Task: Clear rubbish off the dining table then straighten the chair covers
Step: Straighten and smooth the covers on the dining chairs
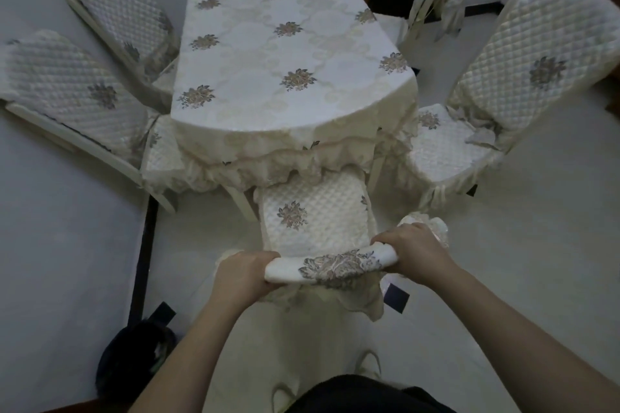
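Pale floor, left hand, right hand clutching quilted embroidered chair cover

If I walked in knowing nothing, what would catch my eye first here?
Two hands in the foreground: the left hand and right hand grip the cover on the top of the nearest chair's back. Beyond them stands the table under a flowered cloth, ringed by quilted chairs.
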The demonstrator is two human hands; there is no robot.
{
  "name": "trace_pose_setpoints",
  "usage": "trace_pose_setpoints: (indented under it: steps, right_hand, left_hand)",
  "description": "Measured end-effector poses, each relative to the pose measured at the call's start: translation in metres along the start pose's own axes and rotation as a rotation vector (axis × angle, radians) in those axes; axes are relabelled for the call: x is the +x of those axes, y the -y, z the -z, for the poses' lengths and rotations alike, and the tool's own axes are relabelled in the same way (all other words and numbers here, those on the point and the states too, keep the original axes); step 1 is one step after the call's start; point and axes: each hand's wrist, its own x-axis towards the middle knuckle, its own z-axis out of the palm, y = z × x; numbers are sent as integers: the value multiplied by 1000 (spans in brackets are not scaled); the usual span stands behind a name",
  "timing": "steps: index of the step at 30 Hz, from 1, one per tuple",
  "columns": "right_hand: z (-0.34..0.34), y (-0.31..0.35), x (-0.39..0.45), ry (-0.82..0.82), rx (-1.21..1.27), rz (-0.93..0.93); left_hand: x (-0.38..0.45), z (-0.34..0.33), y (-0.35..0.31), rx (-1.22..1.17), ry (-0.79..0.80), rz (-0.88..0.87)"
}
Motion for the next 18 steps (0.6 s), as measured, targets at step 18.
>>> trace_pose_setpoints:
  steps: [18]
  right_hand:
    - [10,-31,87,31,-25,14]
  left_hand:
    - [68,21,0,-49,74,169]
